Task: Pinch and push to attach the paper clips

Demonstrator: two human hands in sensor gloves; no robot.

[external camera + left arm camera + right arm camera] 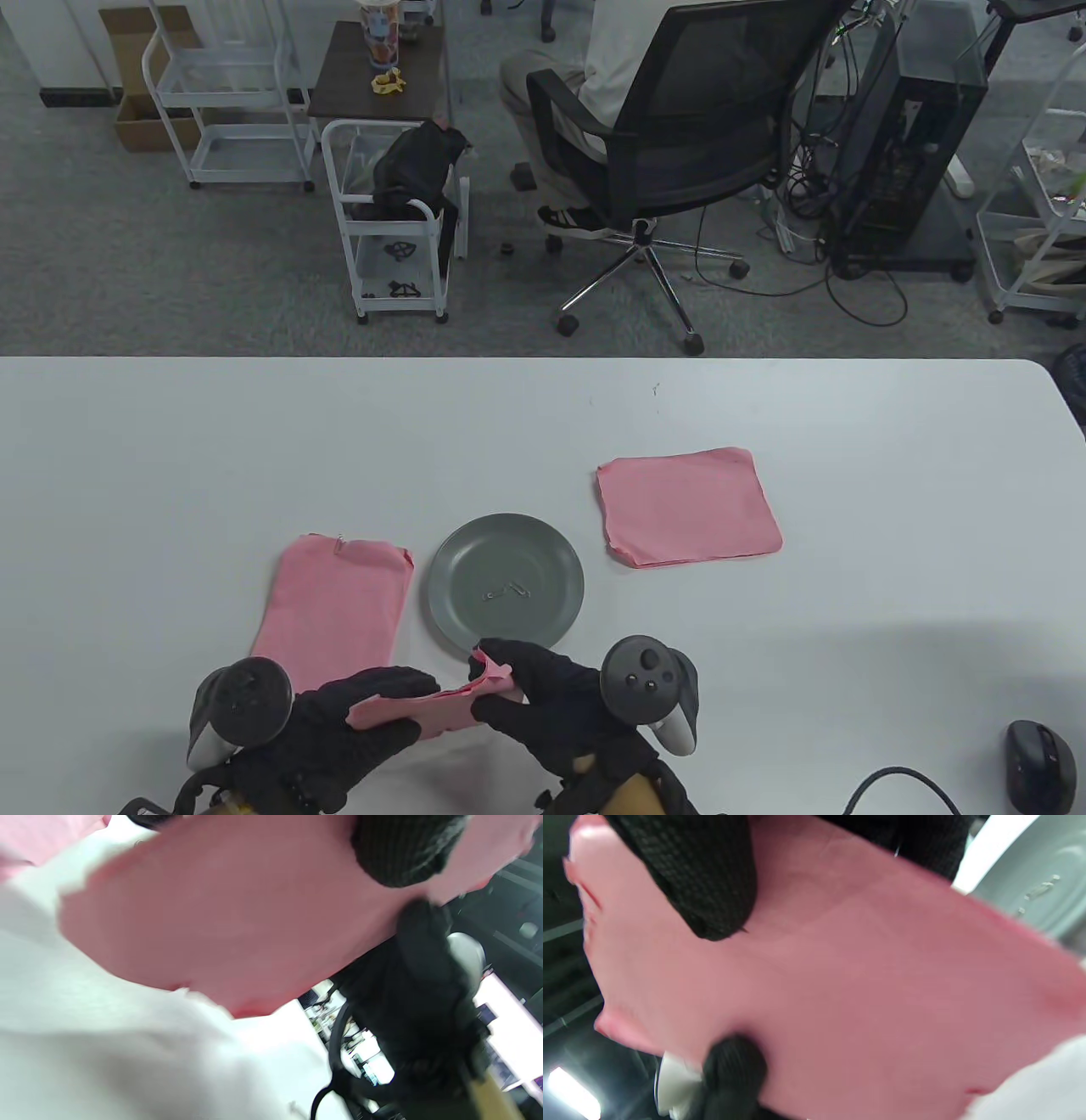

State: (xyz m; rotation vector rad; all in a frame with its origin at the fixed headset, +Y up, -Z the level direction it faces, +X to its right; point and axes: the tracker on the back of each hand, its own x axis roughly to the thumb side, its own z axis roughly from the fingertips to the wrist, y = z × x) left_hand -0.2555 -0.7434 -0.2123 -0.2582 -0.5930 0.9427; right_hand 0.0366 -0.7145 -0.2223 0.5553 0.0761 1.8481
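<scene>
Two gloved hands hold a pink paper sheet [424, 709] lifted above the near edge of the white tabletop [170, 458]. The left hand [356, 722] has its grip curled around the sheet's left end; the right hand [543, 696] pinches the right end. Just beyond, a grey plate [450, 594] holds loose paper clips [507, 592]. A clipped pink stack [335, 607] lies to its left, another pink stack [687, 507] far right.
</scene>
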